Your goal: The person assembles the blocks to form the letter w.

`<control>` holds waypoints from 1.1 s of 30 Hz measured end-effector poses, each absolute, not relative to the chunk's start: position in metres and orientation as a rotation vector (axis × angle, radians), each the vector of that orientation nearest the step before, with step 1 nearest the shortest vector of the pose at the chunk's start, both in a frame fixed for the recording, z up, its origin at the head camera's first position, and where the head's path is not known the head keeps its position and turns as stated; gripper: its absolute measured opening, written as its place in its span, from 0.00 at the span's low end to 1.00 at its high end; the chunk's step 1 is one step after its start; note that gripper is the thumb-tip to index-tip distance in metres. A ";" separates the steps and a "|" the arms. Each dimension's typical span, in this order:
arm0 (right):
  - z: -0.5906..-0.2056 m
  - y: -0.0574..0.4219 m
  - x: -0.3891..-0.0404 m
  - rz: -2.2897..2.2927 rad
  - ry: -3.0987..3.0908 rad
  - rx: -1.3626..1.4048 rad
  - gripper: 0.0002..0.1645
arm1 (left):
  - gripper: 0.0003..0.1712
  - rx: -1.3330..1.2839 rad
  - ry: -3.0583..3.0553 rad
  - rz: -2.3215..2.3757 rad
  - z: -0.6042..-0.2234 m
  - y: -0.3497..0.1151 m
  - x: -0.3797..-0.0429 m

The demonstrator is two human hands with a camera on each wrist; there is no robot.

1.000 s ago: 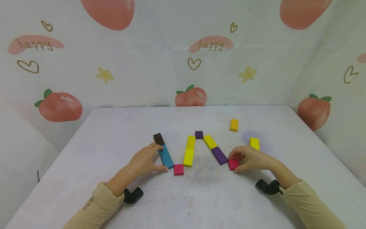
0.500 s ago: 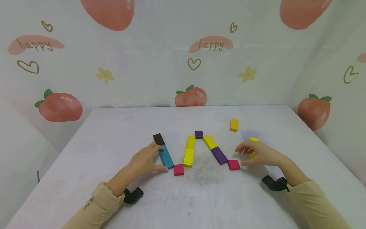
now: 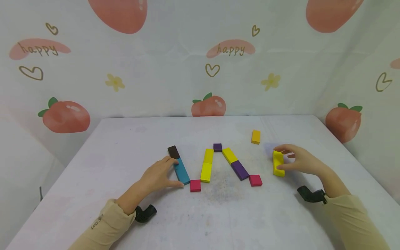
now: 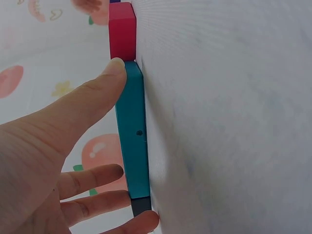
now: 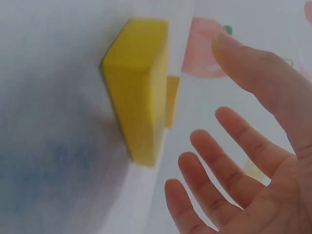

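My left hand (image 3: 157, 176) spans the teal block (image 3: 182, 172), its thumb by the end near a red block (image 3: 195, 185) and its fingers near the dark brown block (image 3: 173, 151). In the left wrist view, the thumb (image 4: 109, 78) touches the teal block's corner, with the other fingers loosely spread. At the right, my right hand (image 3: 301, 161) hovers over a loose yellow block (image 3: 277, 160). The right wrist view shows its fingers spread apart from that yellow block (image 5: 131, 92), not gripping it.
A zigzag row continues through yellow blocks (image 3: 207, 165), a small purple block (image 3: 217, 147), another yellow block (image 3: 229, 155), a long purple block (image 3: 240, 170) and a second red block (image 3: 255, 180). An orange-yellow block (image 3: 255, 136) lies farther back on the white table (image 3: 140, 139).
My right hand has let go of the right-hand red block and moved right and away to the loose yellow block. The left hand has stayed in place.
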State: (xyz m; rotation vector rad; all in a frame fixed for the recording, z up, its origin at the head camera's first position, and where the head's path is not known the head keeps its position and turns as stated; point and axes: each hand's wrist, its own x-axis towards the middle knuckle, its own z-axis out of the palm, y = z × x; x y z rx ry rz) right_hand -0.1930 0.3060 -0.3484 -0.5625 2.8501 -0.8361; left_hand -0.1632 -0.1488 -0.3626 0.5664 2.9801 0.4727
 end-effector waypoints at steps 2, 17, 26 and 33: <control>-0.350 0.310 -0.194 -0.842 2.844 -0.533 0.38 | 0.44 0.559 2.979 0.470 -0.362 -0.149 -0.163; -0.363 0.321 -0.195 -0.833 2.742 -0.546 0.52 | 0.44 0.552 2.974 0.481 -0.362 -0.148 -0.163; -0.364 0.318 -0.195 -0.803 2.750 -0.578 0.53 | 0.44 0.567 2.983 0.481 -0.363 -0.149 -0.163; -0.365 0.317 -0.195 -0.811 2.748 -0.565 0.51 | 0.44 0.587 2.992 0.462 -0.363 -0.149 -0.163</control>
